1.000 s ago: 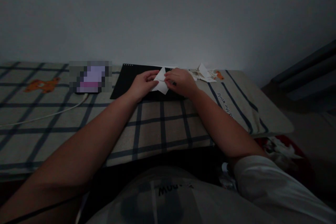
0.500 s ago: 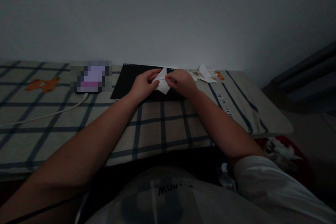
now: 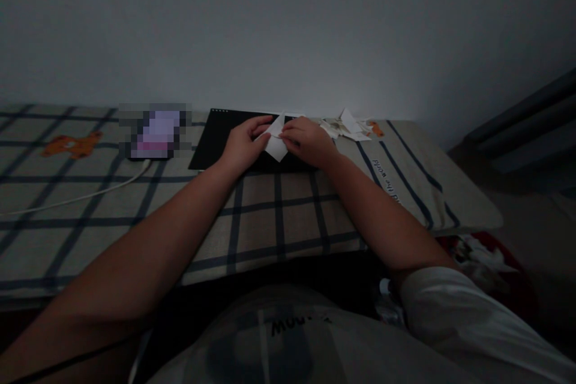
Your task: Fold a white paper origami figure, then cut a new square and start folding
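A small piece of folded white paper (image 3: 278,148), kite-shaped with a pointed upper end, is held between my two hands over a flat black board (image 3: 213,147). My left hand (image 3: 244,143) grips its left edge between thumb and fingers. On the other side, the fingertips of my right hand (image 3: 308,141) pinch the paper near its middle. Some fingertips are hidden behind the paper. Just right of my right hand lies a pile of folded white papers (image 3: 348,125).
A phone (image 3: 157,134), blurred out, lies left of the board with a white cable (image 3: 99,192) plugged in. Checked cloth (image 3: 270,222) covers the table, which meets a wall (image 3: 288,30). Below the right edge stands a red bin (image 3: 524,279) holding crumpled white paper.
My hands and the folded paper have shifted very slightly to the left. Both hands keep their hold on the paper.
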Motion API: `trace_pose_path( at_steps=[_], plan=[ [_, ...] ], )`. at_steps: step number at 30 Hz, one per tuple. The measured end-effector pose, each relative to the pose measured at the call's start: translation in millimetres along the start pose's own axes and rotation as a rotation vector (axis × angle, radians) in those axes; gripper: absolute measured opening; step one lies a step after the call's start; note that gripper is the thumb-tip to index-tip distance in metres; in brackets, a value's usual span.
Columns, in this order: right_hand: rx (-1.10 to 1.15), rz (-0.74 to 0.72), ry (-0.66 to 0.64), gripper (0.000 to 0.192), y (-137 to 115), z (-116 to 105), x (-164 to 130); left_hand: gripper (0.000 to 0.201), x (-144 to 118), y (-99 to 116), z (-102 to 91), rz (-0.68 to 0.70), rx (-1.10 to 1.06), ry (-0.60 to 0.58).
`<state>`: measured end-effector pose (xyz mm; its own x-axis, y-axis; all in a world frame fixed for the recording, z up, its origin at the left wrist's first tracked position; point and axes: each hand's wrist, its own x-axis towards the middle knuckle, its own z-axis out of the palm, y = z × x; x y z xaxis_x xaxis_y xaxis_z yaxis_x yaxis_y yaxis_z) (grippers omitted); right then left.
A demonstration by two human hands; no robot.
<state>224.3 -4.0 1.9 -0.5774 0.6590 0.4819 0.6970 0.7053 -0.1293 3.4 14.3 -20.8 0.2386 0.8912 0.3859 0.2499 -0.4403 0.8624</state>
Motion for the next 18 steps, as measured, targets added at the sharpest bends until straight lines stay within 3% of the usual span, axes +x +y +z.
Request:
trace_pose_path(
  at_steps=[8, 18],
  plan=[
    [-0.003, 0.154, 0.054, 0.028, -5.1, 1.0, 1.3, 0.053, -7.2, 15.6, 1.0, 0.048, 0.094, -0.044],
    [0.053, 0.282, 0.132, 0.028, -1.0, 4.1, 2.7, 0.064, -6.3, 10.5, 0.7, 0.036, 0.055, -0.091]
  ],
)
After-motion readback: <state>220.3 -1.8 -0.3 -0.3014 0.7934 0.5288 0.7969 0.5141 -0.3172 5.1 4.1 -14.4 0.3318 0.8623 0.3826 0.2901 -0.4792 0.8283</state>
